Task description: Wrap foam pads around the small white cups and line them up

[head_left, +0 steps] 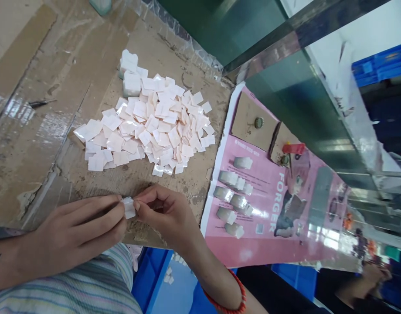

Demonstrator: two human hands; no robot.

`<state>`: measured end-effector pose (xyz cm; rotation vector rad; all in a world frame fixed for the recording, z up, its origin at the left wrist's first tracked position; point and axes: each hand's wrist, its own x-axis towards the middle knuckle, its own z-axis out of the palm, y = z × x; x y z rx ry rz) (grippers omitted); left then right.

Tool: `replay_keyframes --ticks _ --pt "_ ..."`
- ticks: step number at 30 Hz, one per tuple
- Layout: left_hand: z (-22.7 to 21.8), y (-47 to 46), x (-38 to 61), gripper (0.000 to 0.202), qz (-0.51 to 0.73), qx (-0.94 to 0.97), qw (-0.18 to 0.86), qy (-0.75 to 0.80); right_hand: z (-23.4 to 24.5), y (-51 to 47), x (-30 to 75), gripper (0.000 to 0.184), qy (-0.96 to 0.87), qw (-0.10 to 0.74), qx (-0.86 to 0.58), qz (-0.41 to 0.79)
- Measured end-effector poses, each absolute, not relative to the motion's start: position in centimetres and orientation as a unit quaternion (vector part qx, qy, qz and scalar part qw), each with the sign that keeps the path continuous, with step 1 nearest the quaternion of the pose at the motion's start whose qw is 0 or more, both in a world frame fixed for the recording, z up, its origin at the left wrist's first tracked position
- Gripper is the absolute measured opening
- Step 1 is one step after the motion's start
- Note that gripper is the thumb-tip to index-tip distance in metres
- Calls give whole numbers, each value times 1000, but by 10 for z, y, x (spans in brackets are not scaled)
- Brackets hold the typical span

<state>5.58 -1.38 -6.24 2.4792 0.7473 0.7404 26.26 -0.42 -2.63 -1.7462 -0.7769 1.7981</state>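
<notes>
Fingertips of the left hand (73,233) and the right hand (168,213) are pressed together on one small white piece (129,208), held just above the near edge of the cardboard-covered counter (40,131). Each grip is a pinch on that piece, and little of it is seen between the fingers. A slip is judged the main risk: the piece is held at the counter's edge, right over the blue bin (154,279) below, so a loosened pinch could drop it there. The loose heap of white pieces (148,126) lies near, and a careless wrist could scatter it toward the pink sheet (262,209).
</notes>
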Motion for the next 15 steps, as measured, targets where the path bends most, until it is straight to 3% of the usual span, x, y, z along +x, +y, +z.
replay_keyframes --ticks 4,8,11,15 --pt "-63 -10 55 30 273 906 213 243 -33 -10 265 11 -337 306 -622 637" --pt "-68 -12 52 30 264 902 244 240 -32 -14 274 5 -617 352 -525 468" --pt "-68 -13 51 30 258 899 256 243 -28 -17 282 10 -749 311 -457 365" --pt "-66 -11 52 32 270 908 218 236 -21 -20 285 12 -783 262 -448 344"
